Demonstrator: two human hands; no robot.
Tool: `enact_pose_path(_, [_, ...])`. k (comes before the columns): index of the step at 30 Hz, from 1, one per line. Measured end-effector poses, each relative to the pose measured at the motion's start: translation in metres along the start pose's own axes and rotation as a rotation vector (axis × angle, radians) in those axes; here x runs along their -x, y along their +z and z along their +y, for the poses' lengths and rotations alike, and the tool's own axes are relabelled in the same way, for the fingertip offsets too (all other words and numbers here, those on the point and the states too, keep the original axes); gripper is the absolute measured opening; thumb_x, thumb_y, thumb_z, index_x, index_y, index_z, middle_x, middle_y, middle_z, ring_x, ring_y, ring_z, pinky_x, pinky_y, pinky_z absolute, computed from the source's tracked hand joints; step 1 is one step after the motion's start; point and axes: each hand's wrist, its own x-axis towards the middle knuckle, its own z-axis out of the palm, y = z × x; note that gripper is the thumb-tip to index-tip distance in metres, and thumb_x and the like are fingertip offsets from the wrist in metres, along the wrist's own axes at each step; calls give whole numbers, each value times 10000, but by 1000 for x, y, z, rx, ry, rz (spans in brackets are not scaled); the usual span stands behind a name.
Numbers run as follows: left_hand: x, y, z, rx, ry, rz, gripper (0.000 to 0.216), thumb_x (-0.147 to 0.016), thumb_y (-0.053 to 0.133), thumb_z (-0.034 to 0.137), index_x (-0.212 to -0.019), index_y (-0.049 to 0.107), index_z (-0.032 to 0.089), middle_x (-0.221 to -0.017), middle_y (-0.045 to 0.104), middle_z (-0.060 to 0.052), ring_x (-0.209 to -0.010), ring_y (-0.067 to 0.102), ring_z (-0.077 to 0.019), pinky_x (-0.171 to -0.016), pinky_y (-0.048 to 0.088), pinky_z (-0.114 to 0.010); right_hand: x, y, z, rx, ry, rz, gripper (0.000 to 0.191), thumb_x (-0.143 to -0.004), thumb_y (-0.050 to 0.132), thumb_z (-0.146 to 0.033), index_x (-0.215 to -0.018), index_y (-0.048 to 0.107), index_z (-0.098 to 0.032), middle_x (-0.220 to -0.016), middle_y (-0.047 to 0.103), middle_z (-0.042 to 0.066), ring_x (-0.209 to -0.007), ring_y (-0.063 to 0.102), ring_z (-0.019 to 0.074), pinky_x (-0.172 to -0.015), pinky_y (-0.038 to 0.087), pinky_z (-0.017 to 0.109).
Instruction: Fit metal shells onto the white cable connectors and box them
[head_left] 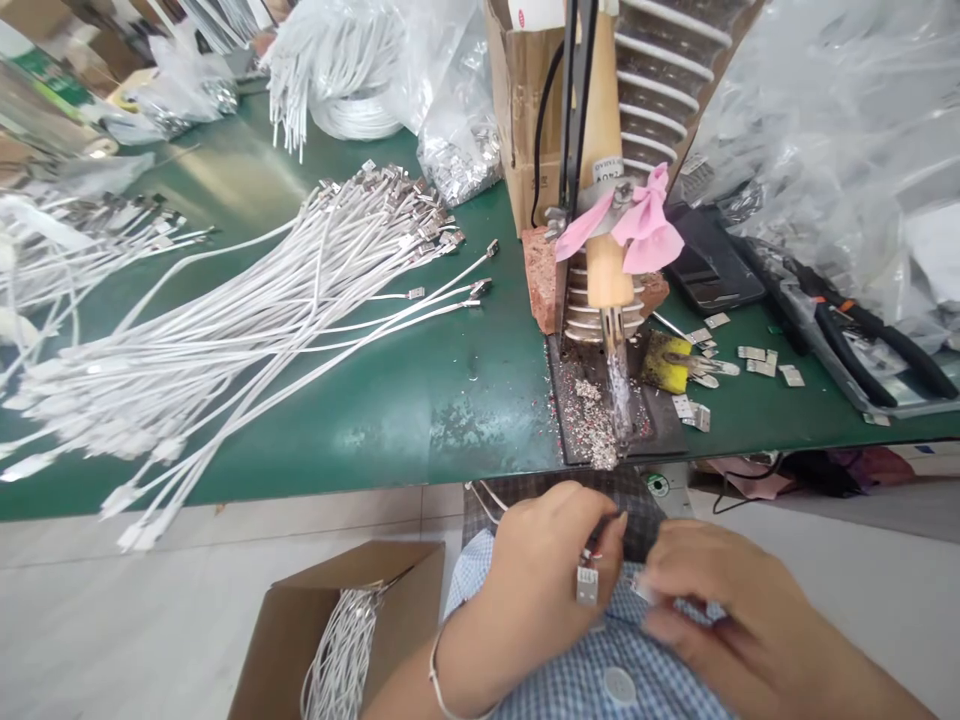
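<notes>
My left hand (536, 585) is closed in front of my checked clothing, below the table's front edge. It pinches a white USB cable, whose metal USB plug (587, 586) points down from the fingers, with thin coloured wires just above it. A little to the right, my right hand (739, 605) is closed too, somewhat blurred. At its fingertips shows a small shiny metal piece (640, 587), partly hidden by the fingers. The two hands are apart. Above them on the table, a soldering iron (609, 255) with a wooden handle is fixed tip down over a solder-spattered plate (566, 425).
Many white USB cables (247, 305) lie piled on the green table (390, 430). A cardboard box (416, 580) with cables stands below left. At right are a yellow sponge (666, 362), loose metal shells (761, 362), a phone (712, 265) and pliers (889, 345).
</notes>
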Motion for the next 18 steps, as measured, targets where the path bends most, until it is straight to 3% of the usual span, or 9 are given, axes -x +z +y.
enact_pose_path(4, [2, 3, -4, -49, 33, -39, 217, -765, 540, 100, -968, 606, 136, -712, 607, -19, -576, 559, -159, -505, 390, -264, -14, 10, -9, 279, -149, -58, 137, -963, 496, -253, -1030, 582, -171, -781, 720, 41, -719, 679, 191, -727, 561, 320])
enact_pose_path(7, [4, 4, -5, -61, 2, -24, 297, -706, 534, 76, -993, 577, 139, -675, 582, 2, -537, 538, -156, -489, 383, -266, -14, 15, -9, 297, -134, -42, 116, -942, 481, -163, -973, 592, -179, -736, 692, 39, -685, 661, 187, -648, 547, 317])
enact_pose_path(10, [5, 4, -4, -70, -45, 8, 284, -719, 514, 53, -979, 555, 160, -653, 558, 19, -528, 529, -150, -490, 379, -261, -7, 18, -6, 262, -143, 6, 176, -900, 474, -68, -991, 578, -176, -750, 679, 36, -708, 649, 171, -675, 540, 302])
enact_pose_path(15, [7, 6, -4, -76, -66, 39, 249, -784, 529, 93, -1017, 522, 178, -653, 551, 29, -526, 530, -151, -499, 388, -267, -1, 28, -2, 63, 66, 166, 57, -881, 577, -199, -899, 525, -215, -749, 634, 19, -676, 618, 156, -623, 519, 287])
enact_pose_path(18, [8, 7, -7, -76, -42, 29, 375, -692, 537, 71, -1052, 513, 173, -718, 592, 1, -583, 568, -175, -530, 415, -288, -4, 32, -1, -25, 159, 123, 79, -877, 608, -266, -914, 558, -216, -757, 620, 15, -643, 600, 141, -565, 492, 261])
